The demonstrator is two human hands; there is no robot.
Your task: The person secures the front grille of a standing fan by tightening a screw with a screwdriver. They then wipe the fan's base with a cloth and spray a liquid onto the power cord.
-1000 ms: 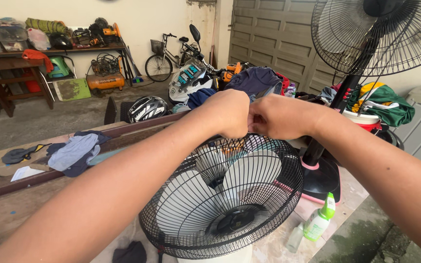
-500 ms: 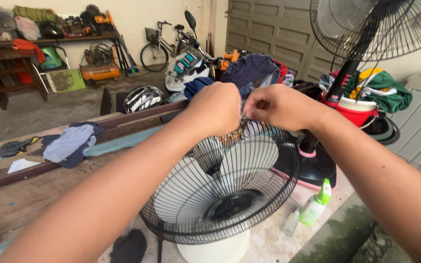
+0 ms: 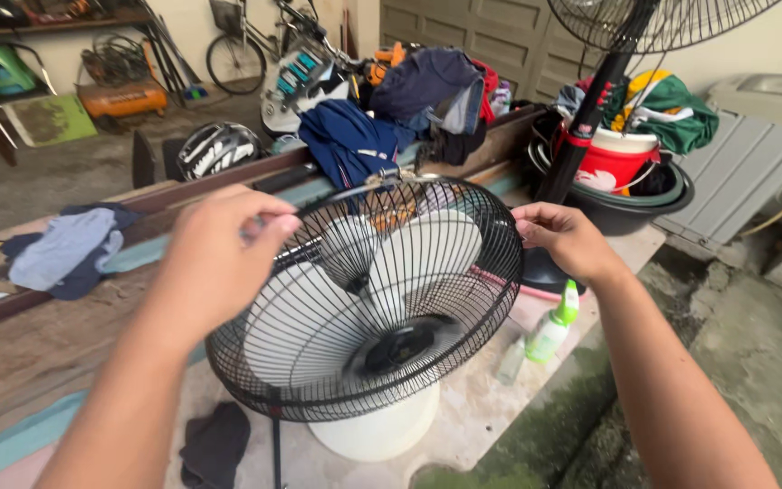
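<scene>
A black wire fan guard (image 3: pixel 382 362) with white blades inside faces up at me on a white base (image 3: pixel 377 433). My left hand (image 3: pixel 214 258) grips the guard's rim on the left side, fingers curled over the wires. On the right side my right hand (image 3: pixel 565 237) pinches the rim. A small metal clip (image 3: pixel 382 177) sits at the far top of the rim, between the two hands.
A green spray bottle (image 3: pixel 552 330) and a small clear bottle (image 3: pixel 510 360) lie right of the fan. A second standing fan (image 3: pixel 590 109) rises behind, beside a red bucket (image 3: pixel 615 165) and dark basins. Clothes, a helmet (image 3: pixel 217 147) and a bicycle fill the back. A dark rag (image 3: pixel 214 444) lies at the front.
Both hands were together at the top of the guard's rim; they have moved apart, the left to the rim's left side, the right to its right side.
</scene>
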